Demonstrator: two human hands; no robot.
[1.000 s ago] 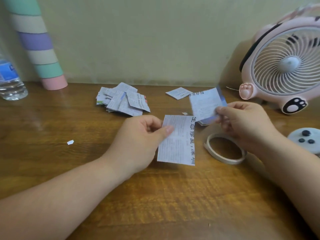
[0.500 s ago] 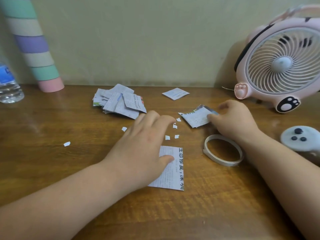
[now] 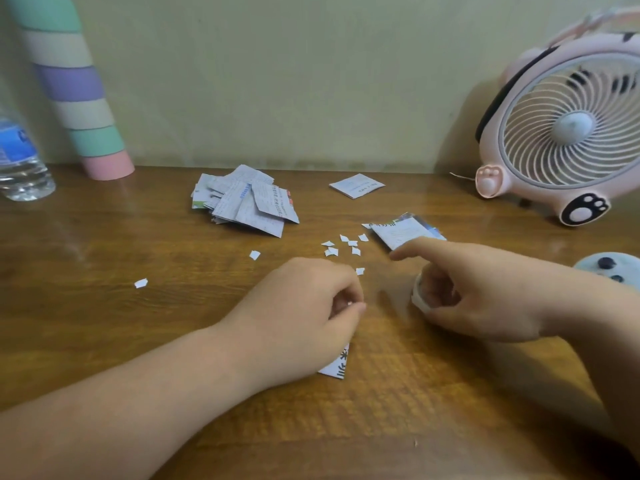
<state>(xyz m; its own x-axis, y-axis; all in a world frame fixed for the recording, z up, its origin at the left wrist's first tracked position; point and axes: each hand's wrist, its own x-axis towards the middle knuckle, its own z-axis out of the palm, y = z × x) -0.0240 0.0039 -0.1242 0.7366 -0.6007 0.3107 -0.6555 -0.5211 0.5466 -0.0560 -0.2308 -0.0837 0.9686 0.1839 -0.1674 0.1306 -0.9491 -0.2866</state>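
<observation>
My left hand (image 3: 311,306) lies curled over a printed paper slip (image 3: 337,366), of which only the lower corner shows. Its thumb and fingertips pinch a small white bit that looks like the free end of the tape. My right hand (image 3: 485,292) grips the white tape roll (image 3: 419,299) just above the wooden table (image 3: 104,323), with its index finger stretched out to the left. A faint blur spans the gap between the two hands. A folded paper packet (image 3: 403,232) lies just beyond the right hand.
A pile of paper slips (image 3: 246,202) and one folded slip (image 3: 356,185) lie further back. Several tiny paper scraps (image 3: 343,245) dot the middle. A pink fan (image 3: 568,133) and a game controller (image 3: 609,266) are at the right. A water bottle (image 3: 17,161) and striped tube (image 3: 76,98) are at the left.
My right hand left the folded packet on the table and took up the tape roll. My left hand curled up over the slip, and its fingertips came together near the roll.
</observation>
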